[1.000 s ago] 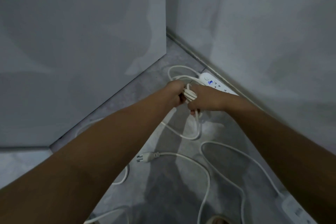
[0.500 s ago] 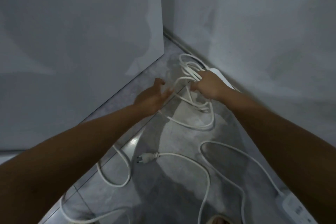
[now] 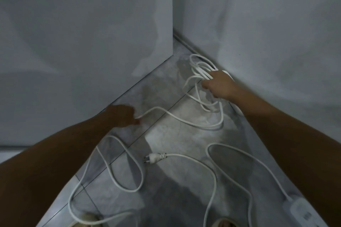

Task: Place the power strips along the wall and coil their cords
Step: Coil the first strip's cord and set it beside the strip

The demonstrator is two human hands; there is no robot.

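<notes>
Right hand: far right, close to the right wall; its fingers are closed around a bundle of white cord loops, which fan out above and below the fist.
Coiled cord: several loops gathered in the right hand, the lower ones hanging down to the floor just beside the wall's foot.
First power strip: white, lying against the right wall directly behind the right hand; only a small end of it shows past the knuckles.
Left hand: left of centre, low over the floor near the edge of the left wall panel; its fingers pinch the loose run of the same cord, which stretches rightward to the loops.
Loose cord: from the left hand it also trails nearer, making a large loop on the floor and curving off toward the near edge.
Plug: white two-pin plug lying on the floor at centre, pins pointing left, apart from both hands.
Second cord: runs from the plug in wide curves across the near right floor.
Second power strip: near right corner, on the floor beside the right wall, partly cut off by the frame.
</notes>
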